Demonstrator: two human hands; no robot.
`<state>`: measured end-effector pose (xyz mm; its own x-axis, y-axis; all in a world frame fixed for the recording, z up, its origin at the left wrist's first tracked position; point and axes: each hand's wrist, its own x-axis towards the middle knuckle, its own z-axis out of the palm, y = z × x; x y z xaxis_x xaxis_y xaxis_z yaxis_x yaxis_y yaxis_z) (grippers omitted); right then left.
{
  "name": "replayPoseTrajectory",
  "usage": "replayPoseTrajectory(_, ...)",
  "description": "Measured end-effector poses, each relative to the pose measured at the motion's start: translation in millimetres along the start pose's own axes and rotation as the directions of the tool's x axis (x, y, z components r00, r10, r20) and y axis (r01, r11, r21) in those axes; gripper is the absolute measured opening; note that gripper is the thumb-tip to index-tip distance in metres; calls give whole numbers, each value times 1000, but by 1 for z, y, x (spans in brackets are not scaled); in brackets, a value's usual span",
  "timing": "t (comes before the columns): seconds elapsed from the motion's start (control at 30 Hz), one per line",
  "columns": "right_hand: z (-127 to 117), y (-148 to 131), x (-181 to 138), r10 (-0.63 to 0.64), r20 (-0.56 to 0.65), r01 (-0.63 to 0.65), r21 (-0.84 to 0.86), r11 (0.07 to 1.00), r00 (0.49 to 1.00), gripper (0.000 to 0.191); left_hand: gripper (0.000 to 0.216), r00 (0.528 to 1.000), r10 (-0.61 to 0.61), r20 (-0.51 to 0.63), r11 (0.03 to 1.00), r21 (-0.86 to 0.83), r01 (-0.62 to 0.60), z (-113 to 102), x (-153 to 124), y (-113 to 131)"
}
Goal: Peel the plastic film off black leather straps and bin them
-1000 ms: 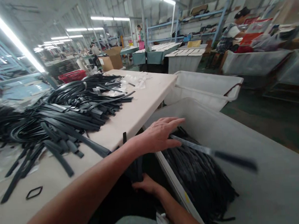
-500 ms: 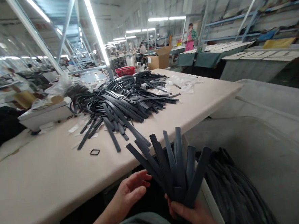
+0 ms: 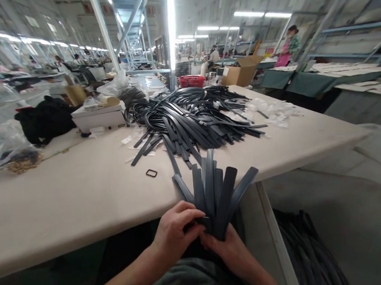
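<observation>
My right hand (image 3: 227, 245) is wrapped round the lower part of a bundle of dark grey flat straps (image 3: 209, 188), whose ends fan out upward in front of the table edge. Thumb and fingers of my left hand (image 3: 179, 222) close on one short strap end (image 3: 204, 221) at the bundle's left side. Both hands nearly touch. Beyond them, a large heap of similar straps (image 3: 189, 121) lies on the table (image 3: 93, 187). A black rectangular ring (image 3: 151, 173) rests alone on the tabletop, left of the bundle.
To my right, a large pale bin (image 3: 338, 193) holds more dark straps (image 3: 308, 243). A white box (image 3: 98, 116), a black cloth item (image 3: 45, 119) and a plastic bag (image 3: 11, 147) stand at the left. A red basket (image 3: 192, 81) and cardboard box (image 3: 242, 72) are behind. A person (image 3: 289, 46) stands far right.
My left hand, open and apart before, has moved right and closed on a strap end. The bundle's ends are less widely fanned. My view has turned to the left.
</observation>
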<state>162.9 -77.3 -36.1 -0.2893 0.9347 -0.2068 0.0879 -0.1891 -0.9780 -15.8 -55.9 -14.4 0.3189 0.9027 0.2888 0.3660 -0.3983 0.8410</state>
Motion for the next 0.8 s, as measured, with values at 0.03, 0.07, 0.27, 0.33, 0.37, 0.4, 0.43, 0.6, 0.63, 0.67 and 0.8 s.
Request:
replayPoseTrajectory(0.03,3,-2,3,-7,17,7,9,1000,1000,34,13,1000,14,-22,1000,-24,-14,-2,-1,0)
replayPoseTrajectory(0.07,5,-3,7,-13,36,12,20,1000,999,33,7,998,23,-50,998,-57,-25,-3,-2,0)
replayPoseTrajectory(0.27,9,-9,26,33,74,-42,123,992,997,25,12,944,-315,-96,774,-602,197,-22,-7,-1)
replayPoseTrajectory(0.33,8,-14,31,48,76,-60,155,986,996,29,18,884,-453,-118,631,-743,224,-38,-3,-5)
replayPoseTrajectory(0.37,7,-17,34,43,80,-55,154,987,996,27,21,852,-502,-148,590,-779,213,-47,0,-8)
replayPoseTrajectory(0.4,7,-20,36,31,76,-42,140,989,997,24,24,821,-542,-180,567,-799,200,-56,2,-12)
replayPoseTrajectory(0.43,6,-23,38,19,71,-28,124,992,997,23,27,797,-571,-200,554,-810,194,-64,4,-16)
replayPoseTrajectory(0.6,8,-26,52,13,-19,-12,49,999,1000,22,31,770,-614,-172,532,-811,243,-74,1,-28)
replayPoseTrajectory(0.63,10,-23,55,20,-46,-21,-18,1000,999,25,32,774,-615,-153,528,-809,260,-70,0,-28)
replayPoseTrajectory(0.67,12,-17,60,18,-81,-26,-99,995,997,28,32,777,-615,-133,525,-805,277,-66,0,-28)
replayPoseTrajectory(0.8,19,10,81,-2,-112,-29,-269,963,994,39,38,802,-587,-108,558,-772,304,-54,7,-30)
